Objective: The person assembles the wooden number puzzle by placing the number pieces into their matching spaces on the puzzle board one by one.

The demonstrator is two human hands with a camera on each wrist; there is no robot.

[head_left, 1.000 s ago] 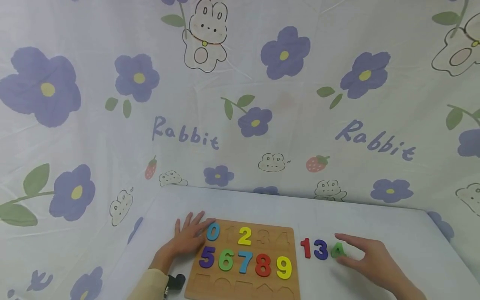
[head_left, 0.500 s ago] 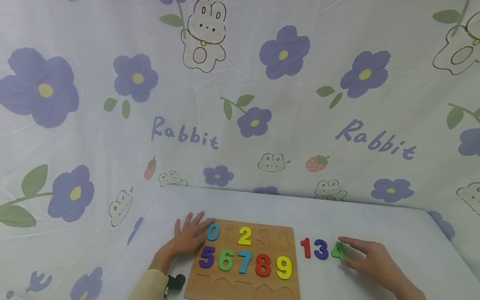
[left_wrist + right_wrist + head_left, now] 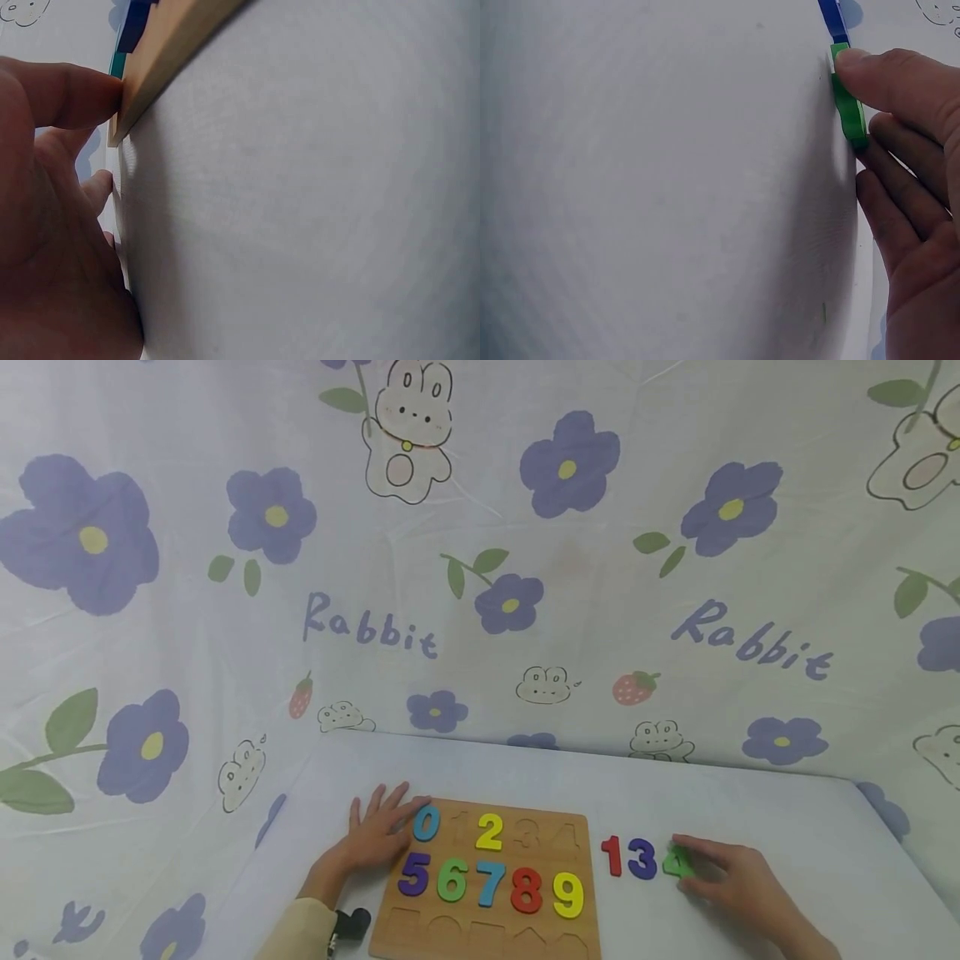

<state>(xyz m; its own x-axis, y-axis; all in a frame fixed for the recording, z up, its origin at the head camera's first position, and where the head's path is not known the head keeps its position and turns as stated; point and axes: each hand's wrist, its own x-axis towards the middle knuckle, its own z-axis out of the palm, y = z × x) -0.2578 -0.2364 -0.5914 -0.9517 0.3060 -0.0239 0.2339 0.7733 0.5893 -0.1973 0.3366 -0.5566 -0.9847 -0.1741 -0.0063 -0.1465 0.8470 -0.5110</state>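
My left hand lies at the upper left corner of a wooden number puzzle board, fingers spread. In the left wrist view its thumb touches the board's side. To the right of the board, my right hand has its thumb and index finger at opposite edges of a green number 4, pinching it at the table. The right wrist view shows the thumb against the green piece's side. Left of it lie a purple number 3 and a red number 1.
On the board sit a blue 0, a yellow 2 and a row from the purple 5 to the yellow 9. Recesses for 1, 3 and 4 show bare wood. A patterned cloth hangs behind the white table.
The right hand's thumb and index finger shifted slightly right, then back left onto the green number 4, which has turned a little. The left hand and board keep their places.
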